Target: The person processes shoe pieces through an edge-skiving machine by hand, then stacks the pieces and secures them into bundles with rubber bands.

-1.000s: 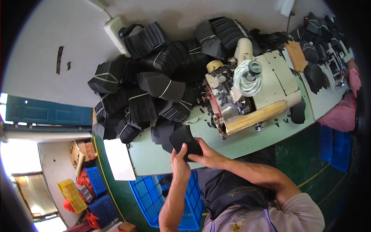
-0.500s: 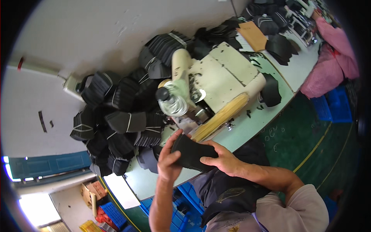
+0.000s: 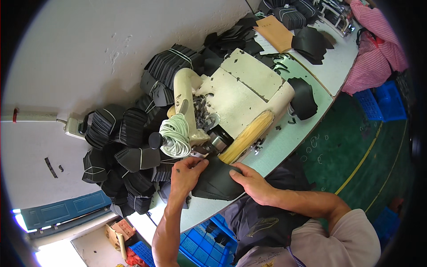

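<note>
A black, leather-like cut piece [image 3: 215, 183] is held in both hands at the near end of a cream-coloured machine [image 3: 253, 80]. My left hand [image 3: 187, 175] pinches its far left corner, close under the machine's dark metal head [image 3: 220, 140]. On the other side, my right hand [image 3: 254, 183] grips the piece's right edge, thumb on top and fingers underneath. The far edge of the piece lies at the machine head; whether it is inside is hidden. A yellowish wooden strip [image 3: 247, 135] runs along the machine's near side, just beyond my right hand.
Bundles of black cut pieces [image 3: 138, 159], tied with white bands, crowd the left against the wall. A coil of white cord [image 3: 175, 138] hangs on the machine's arm. More black pieces [image 3: 303, 99] lie right on the green tabletop [image 3: 273, 153]. A person in pink checks [image 3: 371, 66] sits far right.
The black piece has gone from raised and tilted in my hands to lying lower, at the machine head. My left fingers have changed from spread behind it to pinching its corner.
</note>
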`<state>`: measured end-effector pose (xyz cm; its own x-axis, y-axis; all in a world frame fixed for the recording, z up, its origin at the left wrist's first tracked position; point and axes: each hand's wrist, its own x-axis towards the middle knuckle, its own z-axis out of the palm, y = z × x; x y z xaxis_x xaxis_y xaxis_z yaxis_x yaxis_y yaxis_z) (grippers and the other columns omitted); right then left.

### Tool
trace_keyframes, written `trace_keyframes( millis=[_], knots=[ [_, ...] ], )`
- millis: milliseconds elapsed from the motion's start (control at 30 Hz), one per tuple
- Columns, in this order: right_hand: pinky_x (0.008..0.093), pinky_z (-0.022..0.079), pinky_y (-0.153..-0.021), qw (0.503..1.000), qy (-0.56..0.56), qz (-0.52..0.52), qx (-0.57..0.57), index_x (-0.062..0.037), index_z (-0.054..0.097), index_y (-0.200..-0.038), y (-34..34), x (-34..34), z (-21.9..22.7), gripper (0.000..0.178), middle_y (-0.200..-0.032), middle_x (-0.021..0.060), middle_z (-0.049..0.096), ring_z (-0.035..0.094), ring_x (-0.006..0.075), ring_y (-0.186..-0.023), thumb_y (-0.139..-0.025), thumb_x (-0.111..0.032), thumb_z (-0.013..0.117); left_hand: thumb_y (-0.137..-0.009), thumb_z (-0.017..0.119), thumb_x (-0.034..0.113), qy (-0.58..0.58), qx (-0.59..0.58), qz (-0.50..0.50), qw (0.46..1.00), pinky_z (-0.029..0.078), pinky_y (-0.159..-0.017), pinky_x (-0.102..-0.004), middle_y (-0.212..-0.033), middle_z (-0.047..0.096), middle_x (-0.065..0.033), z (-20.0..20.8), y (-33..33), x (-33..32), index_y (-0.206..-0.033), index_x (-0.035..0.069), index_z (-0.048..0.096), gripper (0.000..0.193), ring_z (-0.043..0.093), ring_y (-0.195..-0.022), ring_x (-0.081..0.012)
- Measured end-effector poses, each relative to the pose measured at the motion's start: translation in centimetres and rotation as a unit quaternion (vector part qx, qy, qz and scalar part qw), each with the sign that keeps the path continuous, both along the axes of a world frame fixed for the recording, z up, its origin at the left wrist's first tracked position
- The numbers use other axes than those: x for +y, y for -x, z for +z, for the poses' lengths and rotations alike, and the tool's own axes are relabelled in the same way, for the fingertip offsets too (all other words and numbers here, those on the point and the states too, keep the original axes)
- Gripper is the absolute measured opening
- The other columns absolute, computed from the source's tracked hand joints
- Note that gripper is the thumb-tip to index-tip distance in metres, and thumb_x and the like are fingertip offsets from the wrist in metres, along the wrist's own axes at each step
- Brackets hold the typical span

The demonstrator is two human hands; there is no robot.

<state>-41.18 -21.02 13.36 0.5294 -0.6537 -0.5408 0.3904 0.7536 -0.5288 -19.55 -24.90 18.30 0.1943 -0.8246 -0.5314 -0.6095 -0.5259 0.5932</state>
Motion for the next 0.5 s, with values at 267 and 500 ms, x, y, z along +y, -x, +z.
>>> trace_keyframes(
  millis=[267,500],
  knots=[
    [0.0286,0.046,-0.094,0.996,0.038,-0.077,0.006,0.0012,0.048,-0.132,1.0,0.1,0.4,0.034,-0.117,0.0068,0.060,0.055,0.0110,-0.106,-0.102,-0.013,0.056,-0.086,0.075,0.018,-0.004,0.227,0.083,0.970,0.051,-0.074,-0.0252,-0.091,0.074,-0.0072,1.2,0.7,0.1,-0.114,-0.001,0.072,0.034,0.066,-0.079,-0.0115],
    [0.0288,0.047,-0.097,0.993,0.031,-0.109,-0.028,0.0002,0.045,-0.136,0.4,0.8,0.6,0.037,-0.126,0.0090,0.058,0.056,0.0134,-0.112,-0.102,-0.011,0.055,-0.084,0.076,0.021,-0.032,-0.009,0.015,0.999,0.051,-0.071,-0.0250,-0.087,0.074,-0.0069,1.1,1.6,-0.9,-0.105,-0.003,0.074,0.032,0.066,-0.076,-0.0101]
  ],
)
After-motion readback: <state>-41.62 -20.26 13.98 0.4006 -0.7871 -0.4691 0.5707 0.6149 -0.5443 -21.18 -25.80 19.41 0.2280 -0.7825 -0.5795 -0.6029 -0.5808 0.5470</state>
